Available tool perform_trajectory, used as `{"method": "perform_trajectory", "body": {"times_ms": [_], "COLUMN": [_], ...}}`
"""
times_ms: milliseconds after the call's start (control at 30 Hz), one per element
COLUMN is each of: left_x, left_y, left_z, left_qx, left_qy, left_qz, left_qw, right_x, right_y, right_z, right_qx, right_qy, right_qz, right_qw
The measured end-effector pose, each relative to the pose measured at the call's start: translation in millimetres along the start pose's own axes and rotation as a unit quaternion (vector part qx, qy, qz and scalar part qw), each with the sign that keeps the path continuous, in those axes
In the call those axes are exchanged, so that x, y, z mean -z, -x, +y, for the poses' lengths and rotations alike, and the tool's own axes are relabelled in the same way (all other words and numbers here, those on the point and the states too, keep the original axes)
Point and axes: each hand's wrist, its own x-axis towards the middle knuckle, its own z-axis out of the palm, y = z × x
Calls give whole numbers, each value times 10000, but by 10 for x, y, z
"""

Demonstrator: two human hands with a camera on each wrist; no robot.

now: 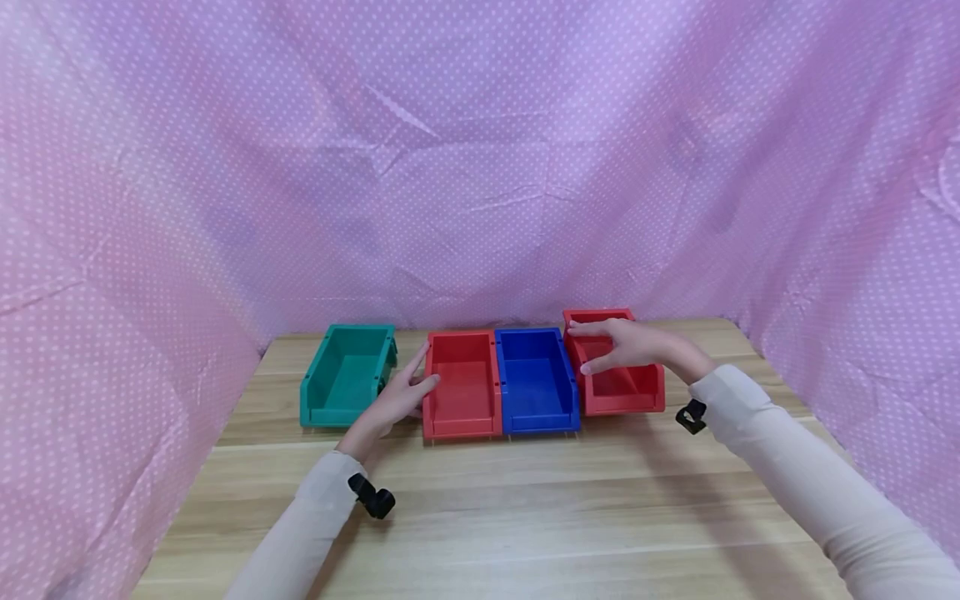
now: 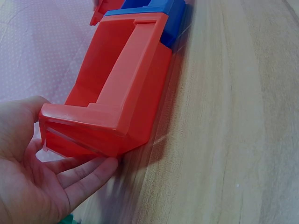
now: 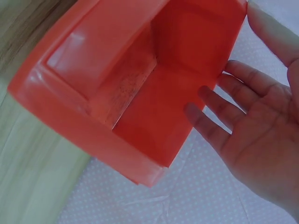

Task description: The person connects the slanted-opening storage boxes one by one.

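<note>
My left hand (image 1: 399, 398) is at the left side of the middle red bin (image 1: 462, 393). Its thumb lies over the rim while the fingers (image 2: 88, 179) rest along the outer side wall. Over the right-hand red bin (image 1: 622, 402) is my right hand (image 1: 626, 343), thumb and fingers spread toward that bin's left rim. In the right wrist view its fingers (image 3: 219, 109) look nearly straight, and the thumb comes close to the bin's edge; firm contact cannot be told. Between the red bins stands a blue bin (image 1: 536, 422), side by side with the middle one.
A green bin (image 1: 341, 418) stands at the left, apart from the others. All the bins are near the back of a wooden table (image 1: 480, 517). Pink dotted cloth (image 1: 480, 167) hangs behind and at both sides. The right-hand red bin sits slightly farther back.
</note>
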Motion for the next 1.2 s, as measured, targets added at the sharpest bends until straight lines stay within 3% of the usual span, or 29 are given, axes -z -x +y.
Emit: {"method": "perform_trajectory", "body": {"times_ms": [800,1200], "left_x": [-31,-9], "left_y": [15,4], "left_z": [-16,-17], "left_qx": [-2,67], "left_qy": [49,49], "left_qz": [-7,-2], "left_qw": [10000,10000], "right_x": [-117,-190], "right_y": [0,-29], "right_z": [84,104], "right_qx": [-205,-229], "right_qy": [-331,-474], "right_qz": [-33,159], "right_qw": [9992,9985]}}
